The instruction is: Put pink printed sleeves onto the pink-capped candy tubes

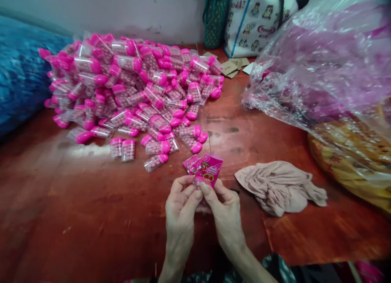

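Observation:
In front of me, my left hand and my right hand meet with fingers pinched together. My right thumb and fingers grip a small pink printed label with a strawberry cartoon on it, held upright. Under its lower edge, at my left fingertips, a bit of a clear candy bottle with pale pink balls shows; fingers hide most of it. Just behind my left fingers lie more pink labels on the table. Nearest beyond them is a capped candy bottle lying on its side.
A large heap of pink-capped candy bottles covers the back left of the red-brown table. A crumpled beige cloth lies right of my hands. Clear plastic wrapping bulges at the right, a blue bag at the left.

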Available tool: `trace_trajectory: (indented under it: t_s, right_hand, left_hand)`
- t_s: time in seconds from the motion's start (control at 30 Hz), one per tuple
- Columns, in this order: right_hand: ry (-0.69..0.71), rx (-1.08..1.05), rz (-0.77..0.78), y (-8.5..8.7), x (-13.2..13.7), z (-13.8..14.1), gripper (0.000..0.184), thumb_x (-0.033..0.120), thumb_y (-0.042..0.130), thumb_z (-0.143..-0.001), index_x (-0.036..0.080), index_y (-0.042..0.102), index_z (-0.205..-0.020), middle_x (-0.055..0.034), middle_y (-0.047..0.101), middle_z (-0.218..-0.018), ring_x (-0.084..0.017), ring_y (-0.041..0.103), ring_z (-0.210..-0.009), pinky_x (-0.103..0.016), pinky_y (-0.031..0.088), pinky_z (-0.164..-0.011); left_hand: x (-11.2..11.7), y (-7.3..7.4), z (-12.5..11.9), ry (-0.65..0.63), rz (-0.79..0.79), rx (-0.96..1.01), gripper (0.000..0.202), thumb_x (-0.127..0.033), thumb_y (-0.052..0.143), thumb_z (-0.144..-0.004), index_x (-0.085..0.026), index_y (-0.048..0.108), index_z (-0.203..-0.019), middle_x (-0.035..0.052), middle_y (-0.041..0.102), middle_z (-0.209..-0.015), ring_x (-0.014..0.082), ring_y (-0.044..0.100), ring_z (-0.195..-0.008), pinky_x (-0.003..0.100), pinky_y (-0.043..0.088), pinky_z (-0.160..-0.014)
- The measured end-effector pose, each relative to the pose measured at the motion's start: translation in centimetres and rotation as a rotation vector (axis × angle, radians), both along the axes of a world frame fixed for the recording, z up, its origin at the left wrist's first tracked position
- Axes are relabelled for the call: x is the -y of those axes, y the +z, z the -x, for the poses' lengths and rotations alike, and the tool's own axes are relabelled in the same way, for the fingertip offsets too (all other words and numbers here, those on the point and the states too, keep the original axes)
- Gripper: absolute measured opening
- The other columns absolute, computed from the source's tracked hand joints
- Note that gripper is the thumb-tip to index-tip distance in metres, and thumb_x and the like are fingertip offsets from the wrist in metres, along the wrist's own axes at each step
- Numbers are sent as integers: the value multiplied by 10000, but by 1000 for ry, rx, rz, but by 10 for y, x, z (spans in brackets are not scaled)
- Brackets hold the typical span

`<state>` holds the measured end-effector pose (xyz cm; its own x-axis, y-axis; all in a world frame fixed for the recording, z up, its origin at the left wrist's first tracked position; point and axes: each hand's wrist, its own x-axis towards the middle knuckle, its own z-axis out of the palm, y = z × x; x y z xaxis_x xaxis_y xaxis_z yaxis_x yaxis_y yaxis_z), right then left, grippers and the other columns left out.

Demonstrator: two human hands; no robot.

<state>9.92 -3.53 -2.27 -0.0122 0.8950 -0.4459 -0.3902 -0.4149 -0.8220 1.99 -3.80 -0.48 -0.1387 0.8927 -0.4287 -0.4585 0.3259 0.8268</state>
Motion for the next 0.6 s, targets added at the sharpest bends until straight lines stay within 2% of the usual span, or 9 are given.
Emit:
trace_trajectory:
  t_s: [0.1, 0.17, 0.3, 0.37, 0.47, 0.6]
  right_hand:
    - [8, -79, -2, 4, -2, -5, 176, 316, 662, -748, 203, 709, -874, -9, 652, -821, -93, 568, -618, -166, 483, -496]
    - [7, -133, -1, 8, -8, -12, 153, 306, 679, -734, 183, 703, -822, -1, 662, -739, -80, 566, -578, -154, 475, -493]
    - [-20, -168, 52, 13, -20, -21, 195, 335, 696, -709, 144, 659, -721, 10, 626, -549, -90, 553, -453, -158, 430, -387]
    - [-52, -129, 87, 12, -20, -18, 223, 347, 705, -694, 134, 644, -677, 15, 604, -497, -89, 537, -413, -155, 408, -360]
    - [-58, -100, 151, 9, -12, -9, 244, 363, 710, -681, 136, 637, -631, 21, 592, -490, -82, 529, -417, -151, 404, -368]
    - [-34, -108, 134, 7, 1, 1, 170, 312, 720, -678, 159, 681, -741, 21, 633, -610, -88, 562, -534, -171, 461, -489]
  left_hand:
    - [-2, 2, 1, -29, -6, 3, 213, -161, 585, -781, -175, 448, -944, 11, 652, -744, 122, 628, -600, 210, 517, -501]
    - [-3, 3, 2, -101, 2, 3, 246, -149, 600, -764, -164, 444, -954, 9, 640, -723, 120, 612, -569, 226, 520, -489]
    - [1, 4, -1, -247, 3, 3, 399, -87, 615, -730, -160, 403, -1060, -2, 620, -699, 128, 602, -584, 272, 538, -544]
    - [4, 4, -3, -240, -14, -2, 421, -93, 592, -751, -172, 377, -1105, 3, 626, -721, 130, 601, -598, 270, 534, -544]
    - [7, 4, -5, -159, -31, -16, 415, -100, 588, -757, -187, 383, -1108, 21, 645, -786, 135, 614, -673, 236, 521, -558]
    - [3, 5, -2, -105, -40, 6, 493, -109, 636, -719, -185, 374, -1130, 34, 669, -809, 154, 637, -752, 244, 514, -648]
